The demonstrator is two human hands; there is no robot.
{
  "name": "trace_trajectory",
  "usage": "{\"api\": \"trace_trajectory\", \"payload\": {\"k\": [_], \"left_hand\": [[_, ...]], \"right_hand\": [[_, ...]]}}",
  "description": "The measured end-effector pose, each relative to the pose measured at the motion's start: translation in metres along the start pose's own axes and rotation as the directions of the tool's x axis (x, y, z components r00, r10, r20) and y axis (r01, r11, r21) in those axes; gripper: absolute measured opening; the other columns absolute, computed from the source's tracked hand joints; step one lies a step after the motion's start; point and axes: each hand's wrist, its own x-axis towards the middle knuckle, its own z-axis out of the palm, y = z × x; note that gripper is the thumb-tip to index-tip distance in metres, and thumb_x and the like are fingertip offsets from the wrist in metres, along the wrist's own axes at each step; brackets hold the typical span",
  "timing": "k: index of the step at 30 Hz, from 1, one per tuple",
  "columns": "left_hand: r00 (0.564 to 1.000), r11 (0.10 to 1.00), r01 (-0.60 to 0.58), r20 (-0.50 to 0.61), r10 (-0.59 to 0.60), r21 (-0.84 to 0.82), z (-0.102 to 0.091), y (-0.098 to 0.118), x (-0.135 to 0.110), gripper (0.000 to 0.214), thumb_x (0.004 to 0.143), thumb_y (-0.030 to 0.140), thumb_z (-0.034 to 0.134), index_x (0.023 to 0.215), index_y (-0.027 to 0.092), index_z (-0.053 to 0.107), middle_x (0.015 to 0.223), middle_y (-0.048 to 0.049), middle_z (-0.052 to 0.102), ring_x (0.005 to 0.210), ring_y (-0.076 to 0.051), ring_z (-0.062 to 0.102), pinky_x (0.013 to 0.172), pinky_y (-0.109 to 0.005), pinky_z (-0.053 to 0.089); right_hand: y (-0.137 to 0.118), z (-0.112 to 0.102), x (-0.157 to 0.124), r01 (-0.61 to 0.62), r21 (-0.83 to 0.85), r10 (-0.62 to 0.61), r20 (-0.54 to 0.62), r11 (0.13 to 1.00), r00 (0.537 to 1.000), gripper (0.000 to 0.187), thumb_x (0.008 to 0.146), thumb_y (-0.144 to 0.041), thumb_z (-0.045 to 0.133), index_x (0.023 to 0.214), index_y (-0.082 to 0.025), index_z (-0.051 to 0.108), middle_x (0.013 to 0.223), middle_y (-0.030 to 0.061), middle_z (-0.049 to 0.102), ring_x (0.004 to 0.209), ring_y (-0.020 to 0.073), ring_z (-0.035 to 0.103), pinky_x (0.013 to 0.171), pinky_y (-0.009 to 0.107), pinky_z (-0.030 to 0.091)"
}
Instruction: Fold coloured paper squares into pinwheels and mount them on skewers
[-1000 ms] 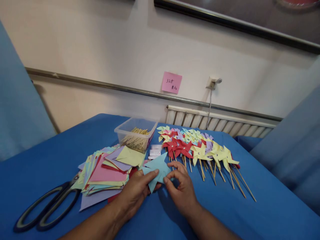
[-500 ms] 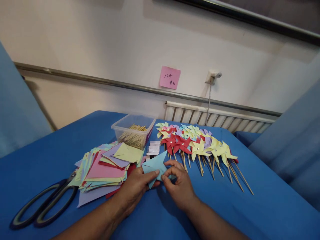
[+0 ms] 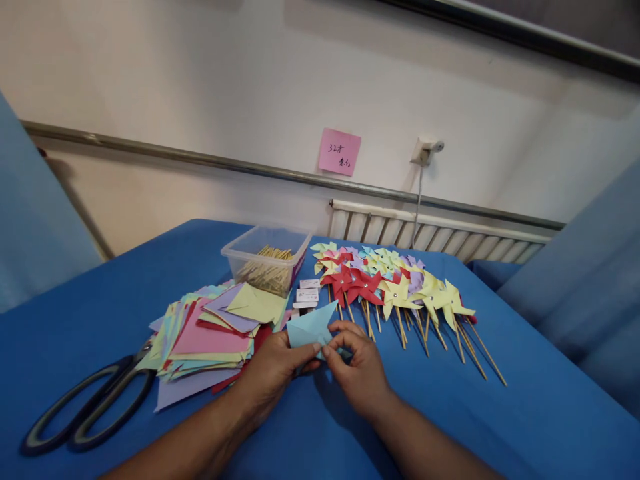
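Note:
Between my two hands is a light blue paper pinwheel blade (image 3: 311,327), partly folded, with one point sticking up to the right. My left hand (image 3: 277,363) grips its lower left side, thumb on top and fingers beneath. My right hand (image 3: 357,367) pinches the paper at its lower right, thumb and forefinger close to my left thumb tip. The fingers hide the lower part and the centre of the paper. Just behind the paper stand small white boxes (image 3: 307,294). Left of my hands lies a pile of coloured paper pieces (image 3: 215,333).
Scissors (image 3: 95,400) lie at the left, their blades under the paper pile. A clear plastic box (image 3: 235,257) of thin wooden sticks (image 3: 267,270) stands behind. Finished pinwheels (image 3: 395,293) on sticks lie at the right on the blue tablecloth (image 3: 500,427).
The lower left point of the blue paper, which stuck out below my left thumb, no longer shows there. My left thumb has moved slightly right, nearer my right fingertips.

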Motion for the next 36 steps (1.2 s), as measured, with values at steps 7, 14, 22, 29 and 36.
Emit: {"api": "trace_trajectory", "payload": {"k": [7,14,22,29,36], "left_hand": [[1.0,0.997,-0.008,-0.018,0.01,0.079,-0.003,0.001,0.003,0.033,0.062,0.029,0.077,0.09,0.013,0.071,0.073,-0.0044,0.071,0.065,-0.015,0.061,0.061,-0.024,0.047],[0.994,0.996,0.039,0.097,-0.048,0.086,-0.009,0.005,0.003,0.028,0.067,0.029,0.071,0.09,0.013,0.069,0.075,-0.0072,0.071,0.07,-0.02,0.064,0.063,-0.027,0.047],[0.977,0.967,0.01,0.204,-0.063,0.254,-0.013,0.006,0.003,0.015,0.065,0.024,0.07,0.075,0.013,0.07,0.063,-0.0064,0.07,0.057,-0.018,0.058,0.052,-0.023,0.039],[0.974,0.931,-0.064,0.227,-0.02,0.358,-0.013,0.004,0.003,0.01,0.064,0.024,0.071,0.067,0.014,0.069,0.052,0.0002,0.063,0.049,-0.013,0.05,0.047,-0.021,0.035],[0.992,0.974,-0.025,0.128,-0.004,0.225,-0.014,-0.004,0.011,0.03,0.061,0.033,0.077,0.083,0.013,0.069,0.071,-0.0054,0.072,0.066,-0.02,0.064,0.062,-0.027,0.047]], "right_hand": [[0.002,-0.001,0.0,-0.057,0.128,0.061,-0.031,0.99,0.998,0.004,0.074,-0.021,0.064,0.078,-0.019,0.063,0.109,0.0076,0.062,0.105,0.0225,0.056,0.09,0.037,0.042],[0.01,-0.01,0.013,-0.305,0.618,0.279,0.143,0.724,0.95,0.036,0.074,-0.039,0.069,0.1,-0.017,0.061,0.099,0.0084,0.068,0.092,0.0221,0.063,0.082,0.034,0.047],[0.011,-0.005,0.005,-0.405,0.625,0.26,0.315,0.668,0.913,0.039,0.059,-0.032,0.082,0.088,-0.016,0.061,0.072,0.0006,0.067,0.061,0.0145,0.06,0.059,0.025,0.045],[0.007,-0.001,0.002,-0.444,0.572,0.302,0.331,0.689,0.894,0.036,0.057,-0.032,0.082,0.082,-0.016,0.06,0.059,-0.0048,0.059,0.048,0.0088,0.048,0.049,0.021,0.038],[0.004,0.008,0.004,-0.43,0.642,0.395,0.208,0.635,0.895,0.033,0.06,-0.034,0.081,0.079,-0.015,0.061,0.06,-0.0022,0.063,0.048,0.0106,0.053,0.049,0.023,0.043]]}}
